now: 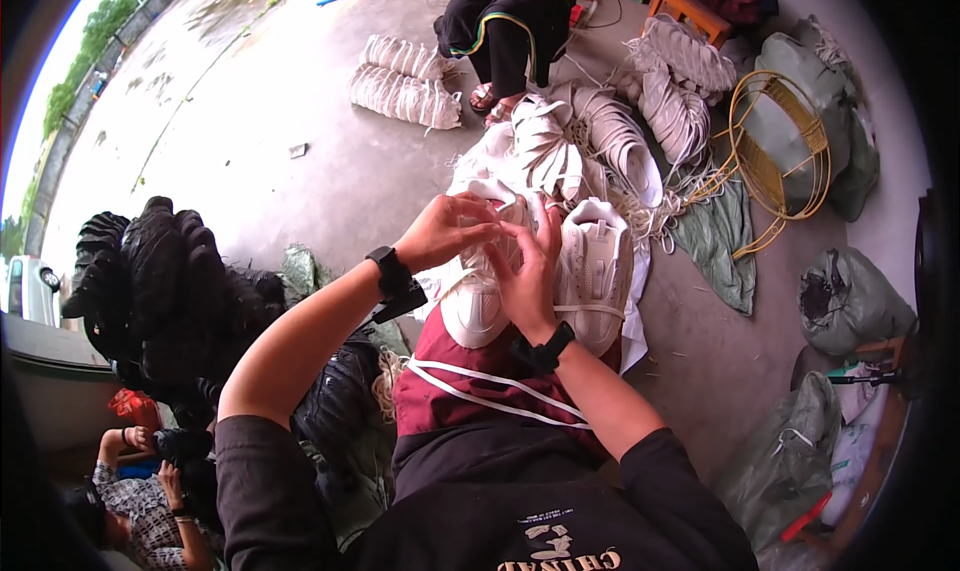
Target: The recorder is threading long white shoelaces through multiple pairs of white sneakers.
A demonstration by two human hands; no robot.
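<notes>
White lace ends are hard to make out between the fingertips: the left hand (445, 233) and right hand (527, 261) meet over the white leather sneaker (478, 296) on the maroon lap, both pinching at its lacing, though the exact grip is hidden. Both wrists bend inward, each wearing a black watch. A second white sneaker (595, 271) lies just beside, right. Loose white laces (480, 386) cross the lap. Beyond, bundled white shoes (405, 96) rest on the concrete floor (280, 111).

Soft, even daylight falls across the concrete floor (300, 171) with faint shadows, overexposed sky glares beyond it upper left, and fisheye bending darkens the rim.
</notes>
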